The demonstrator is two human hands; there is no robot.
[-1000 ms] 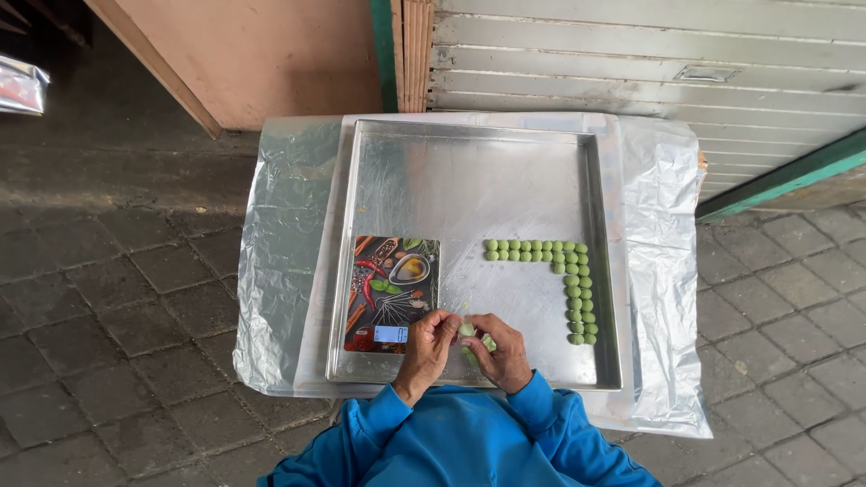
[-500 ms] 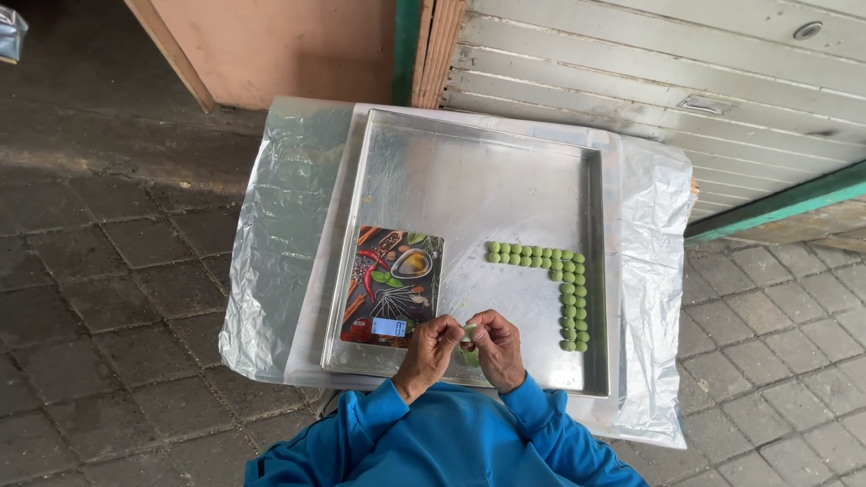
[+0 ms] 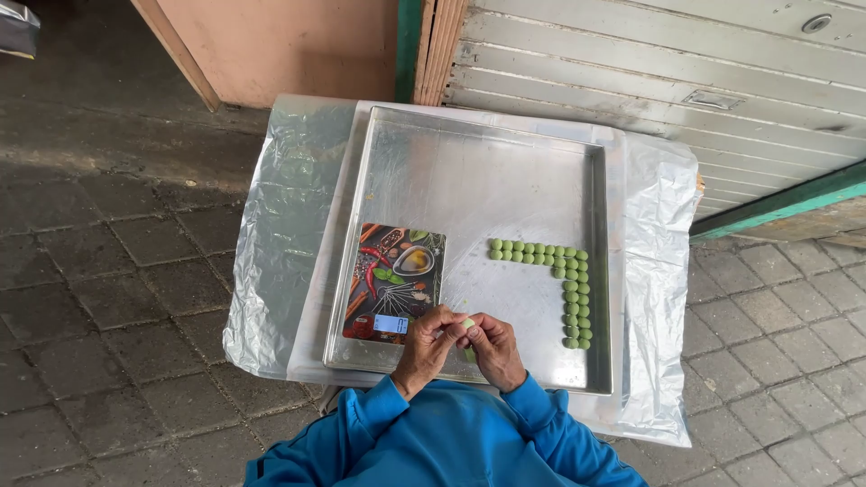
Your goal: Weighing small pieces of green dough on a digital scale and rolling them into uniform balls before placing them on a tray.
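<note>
Left hand point(image 3: 426, 347) and right hand point(image 3: 495, 349) meet, fingertips pinched together.

Soft, even daylight falls from above, flat and overcast, with no hard shadows anywhere. The metal tray point(image 3: 469, 171) gives back a dull, milky sheen rather than sharp glare, and the crinkled plastic sheet point(image 3: 280, 261) under it catches small pale highlights along its folds. The upper left corner, under the overhang, sinks into dim shade. Focus holds crisp across the middle; straight lines bow slightly towards the edges.
</note>
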